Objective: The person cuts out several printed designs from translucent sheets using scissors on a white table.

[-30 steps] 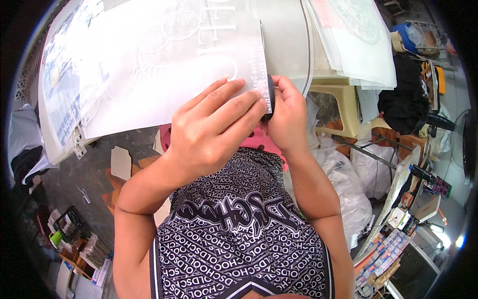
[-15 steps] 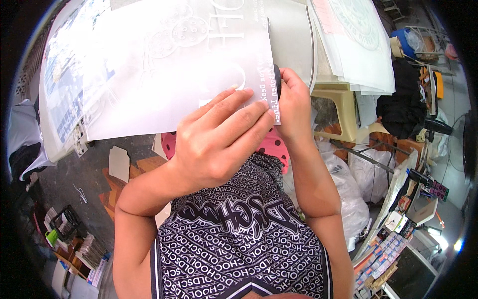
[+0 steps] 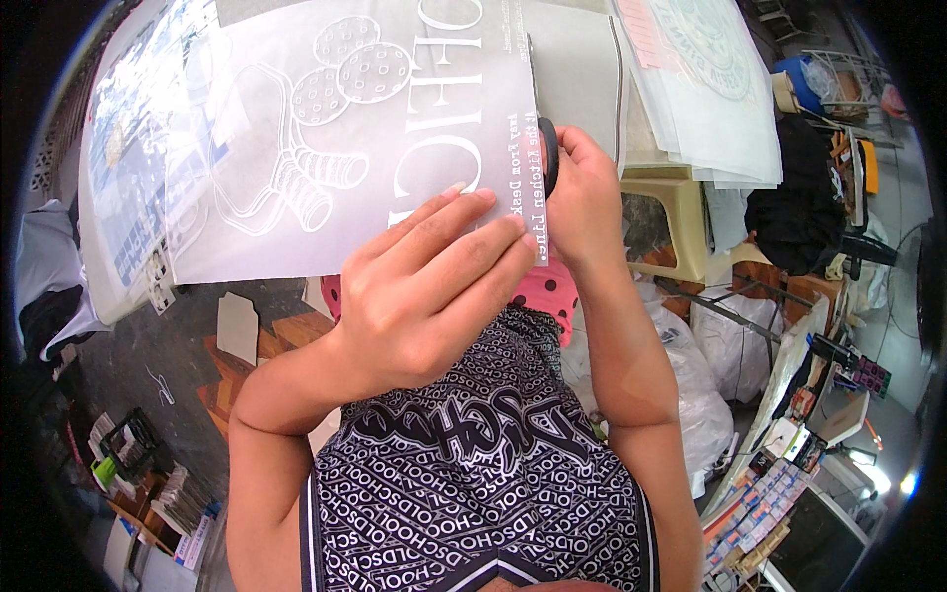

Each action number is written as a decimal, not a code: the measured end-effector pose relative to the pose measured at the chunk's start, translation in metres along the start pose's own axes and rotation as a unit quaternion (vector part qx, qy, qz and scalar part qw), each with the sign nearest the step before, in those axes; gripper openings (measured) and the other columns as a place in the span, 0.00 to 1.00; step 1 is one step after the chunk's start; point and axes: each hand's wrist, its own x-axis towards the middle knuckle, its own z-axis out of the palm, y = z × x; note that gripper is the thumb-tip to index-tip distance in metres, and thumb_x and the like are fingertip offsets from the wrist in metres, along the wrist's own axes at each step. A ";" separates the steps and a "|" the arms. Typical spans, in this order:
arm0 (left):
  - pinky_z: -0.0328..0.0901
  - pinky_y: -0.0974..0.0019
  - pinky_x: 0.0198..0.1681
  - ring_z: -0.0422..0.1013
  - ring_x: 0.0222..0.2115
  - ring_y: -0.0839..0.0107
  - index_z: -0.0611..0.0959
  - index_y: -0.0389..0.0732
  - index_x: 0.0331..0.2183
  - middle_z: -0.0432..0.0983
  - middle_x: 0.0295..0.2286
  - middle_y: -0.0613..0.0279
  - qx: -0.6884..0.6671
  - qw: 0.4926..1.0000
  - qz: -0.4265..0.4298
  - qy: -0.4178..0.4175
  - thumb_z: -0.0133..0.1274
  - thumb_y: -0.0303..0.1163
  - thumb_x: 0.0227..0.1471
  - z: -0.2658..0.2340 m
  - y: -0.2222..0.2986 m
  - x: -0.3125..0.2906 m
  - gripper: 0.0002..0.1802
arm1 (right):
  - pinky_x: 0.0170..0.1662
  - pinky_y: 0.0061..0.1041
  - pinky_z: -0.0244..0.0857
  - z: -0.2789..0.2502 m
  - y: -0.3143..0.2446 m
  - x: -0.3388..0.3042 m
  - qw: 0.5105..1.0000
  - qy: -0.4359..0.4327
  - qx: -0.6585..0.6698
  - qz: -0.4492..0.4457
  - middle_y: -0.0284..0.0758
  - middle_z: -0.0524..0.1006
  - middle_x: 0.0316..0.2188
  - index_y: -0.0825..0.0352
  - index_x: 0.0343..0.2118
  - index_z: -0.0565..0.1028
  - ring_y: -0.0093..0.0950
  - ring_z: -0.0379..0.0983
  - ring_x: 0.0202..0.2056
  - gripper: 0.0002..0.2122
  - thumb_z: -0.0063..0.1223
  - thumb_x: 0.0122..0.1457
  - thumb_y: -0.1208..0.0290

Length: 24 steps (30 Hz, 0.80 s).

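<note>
In the head view, the clear sheet point(image 3: 365, 128) with white drawings and lettering lies over the table's near side; take it as the landmark. Its right edge runs away from the body, just left of the right hand point(image 3: 584, 192), which is the nearer hand to that edge. The scissors point(image 3: 550, 163) stand at this edge, black handle toward the person, long axis pointing away along it; most of the blades are hidden. Which way the sheet is longer cannot be told, as its far end leaves the view.

The right hand's fingers are curled around the handle, its forearm rising from below, right of the sheet's near corner. The left hand point(image 3: 419, 281) reaches over the near edge, palm down, fingers stretched and resting on the sheet beside that corner; its thumb is hidden, so whether it pinches cannot be told.
</note>
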 end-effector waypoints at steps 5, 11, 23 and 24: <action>0.76 0.52 0.47 0.80 0.41 0.55 0.86 0.34 0.35 0.83 0.34 0.54 0.002 1.000 0.002 -0.002 0.61 0.19 0.40 -0.003 0.002 0.000 0.13 | 0.24 0.24 0.64 0.001 0.001 0.001 0.999 0.003 0.032 -0.002 0.36 0.78 0.21 0.77 0.37 0.76 0.20 0.72 0.20 0.12 0.46 0.66 0.70; 0.76 0.52 0.47 0.80 0.41 0.53 0.86 0.34 0.36 0.83 0.36 0.54 -0.006 1.000 -0.005 -0.026 0.61 0.18 0.41 -0.016 0.011 0.003 0.14 | 0.23 0.24 0.64 0.001 -0.002 0.031 1.000 -0.007 0.012 -0.017 0.36 0.78 0.21 0.77 0.36 0.76 0.23 0.73 0.18 0.12 0.45 0.63 0.71; 0.75 0.54 0.47 0.80 0.40 0.55 0.86 0.35 0.36 0.82 0.34 0.54 -0.032 0.999 -0.027 -0.021 0.59 0.16 0.42 -0.016 0.015 0.004 0.14 | 0.17 0.25 0.64 0.000 -0.013 0.061 1.000 -0.018 0.013 0.014 0.37 0.77 0.21 0.78 0.44 0.75 0.24 0.74 0.20 0.16 0.48 0.63 0.67; 0.75 0.54 0.47 0.80 0.40 0.55 0.86 0.36 0.36 0.82 0.34 0.55 -0.031 0.999 -0.030 -0.028 0.59 0.16 0.43 -0.016 0.015 0.005 0.14 | 0.17 0.24 0.63 0.001 -0.016 0.060 0.998 -0.014 0.055 0.020 0.35 0.76 0.21 0.77 0.45 0.74 0.23 0.72 0.19 0.16 0.50 0.64 0.66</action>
